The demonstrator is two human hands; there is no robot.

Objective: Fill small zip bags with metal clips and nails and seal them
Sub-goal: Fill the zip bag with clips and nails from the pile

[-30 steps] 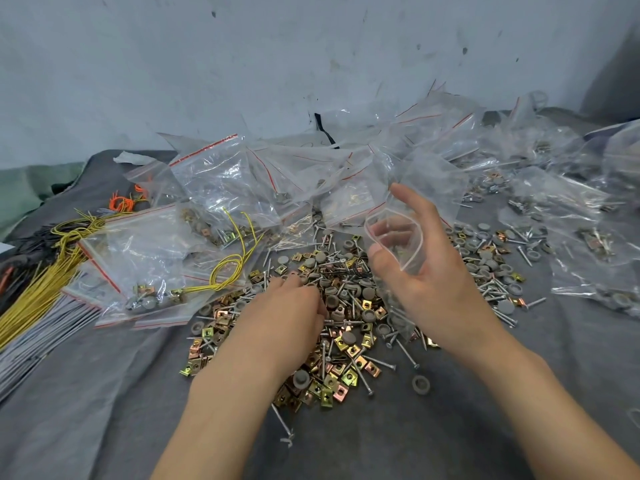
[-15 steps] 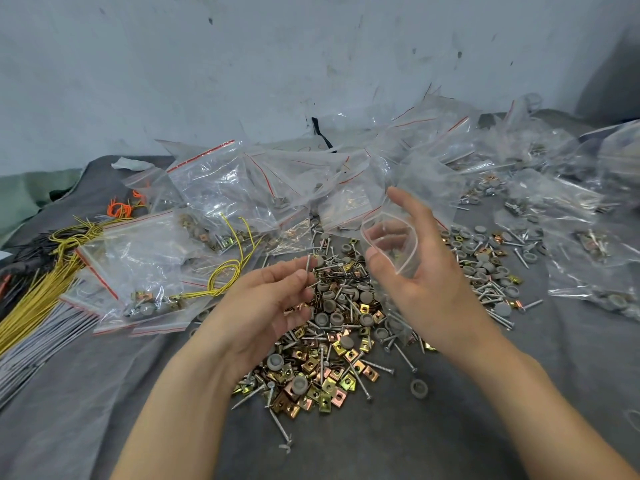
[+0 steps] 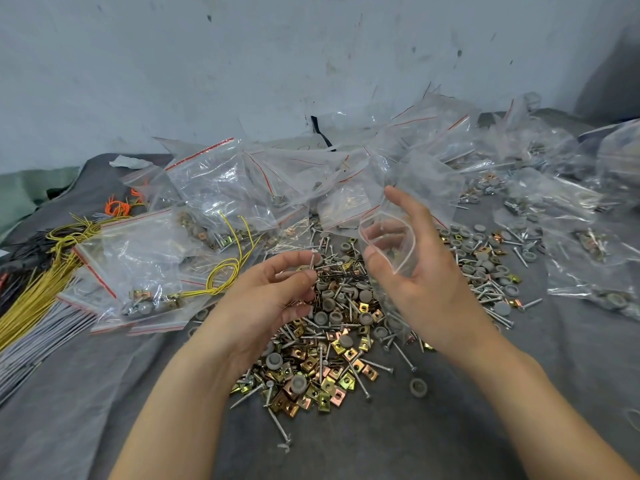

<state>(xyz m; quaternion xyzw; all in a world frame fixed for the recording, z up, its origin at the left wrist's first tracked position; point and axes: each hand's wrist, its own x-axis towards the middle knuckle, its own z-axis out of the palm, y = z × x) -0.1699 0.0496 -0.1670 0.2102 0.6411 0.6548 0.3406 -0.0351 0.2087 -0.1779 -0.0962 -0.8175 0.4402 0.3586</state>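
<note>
My right hand (image 3: pixel 422 278) holds a small clear zip bag (image 3: pixel 388 244) upright with its mouth spread open, thumb on the near lip and fingers behind it. My left hand (image 3: pixel 273 296) hovers just left of the bag, palm turned up, pinching a nail (image 3: pixel 312 263) between thumb and forefinger, with more small pieces seemingly cupped in the curled fingers. Below both hands lies a heap of brass metal clips (image 3: pixel 322 379), nails (image 3: pixel 401 355) and grey round caps (image 3: pixel 360 296) on the grey cloth.
Filled and empty red-striped zip bags (image 3: pixel 207 188) crowd the back and right of the cloth. Yellow wires (image 3: pixel 38 282) and grey rods (image 3: pixel 31 344) lie at the left. A second scatter of caps and nails (image 3: pixel 491 268) sits to the right. A wall rises behind.
My left hand came up out of the heap with a nail, turned palm up and moved toward the bag's mouth. The right hand kept the bag open in place.
</note>
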